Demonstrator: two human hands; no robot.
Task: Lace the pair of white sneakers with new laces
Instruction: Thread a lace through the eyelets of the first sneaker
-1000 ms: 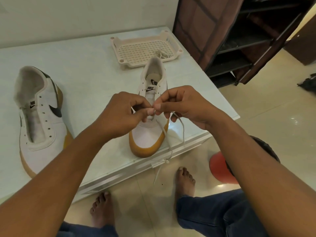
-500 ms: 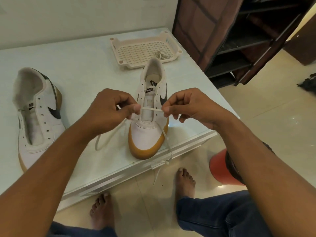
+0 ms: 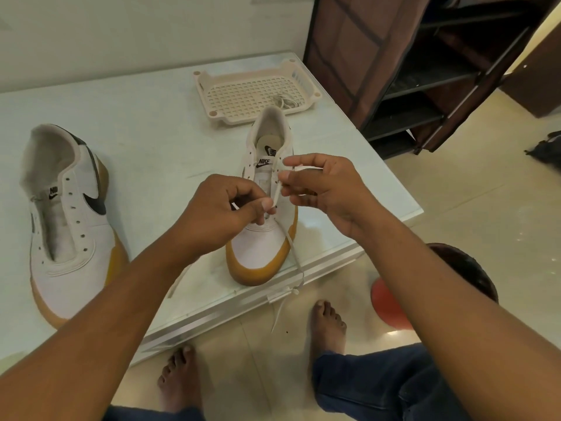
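Observation:
Two white sneakers with tan soles stand on the table. The right sneaker (image 3: pixel 263 247) points its toe toward me; a white lace (image 3: pixel 295 256) runs from its lower eyelets and hangs over the table edge. My left hand (image 3: pixel 224 211) pinches one end of this lace over the tongue. My right hand (image 3: pixel 321 186) pinches the same lace end a little higher, near the right row of eyelets. The left sneaker (image 3: pixel 73 226) lies apart at the left with bare eyelets. Another coiled lace (image 3: pixel 285 101) rests in the tray.
A beige perforated plastic tray (image 3: pixel 243 95) sits at the back of the pale table (image 3: pixel 145 147). A dark brown shoe rack (image 3: pixel 425 71) stands to the right. Below the table edge are my bare feet (image 3: pixel 326 326) and a red stool (image 3: pixel 391 308) on the tiled floor.
My hands had stretched the lace level across the shoe. They have come closer again, the left dropping over the tongue and the right lifting toward the upper eyelets.

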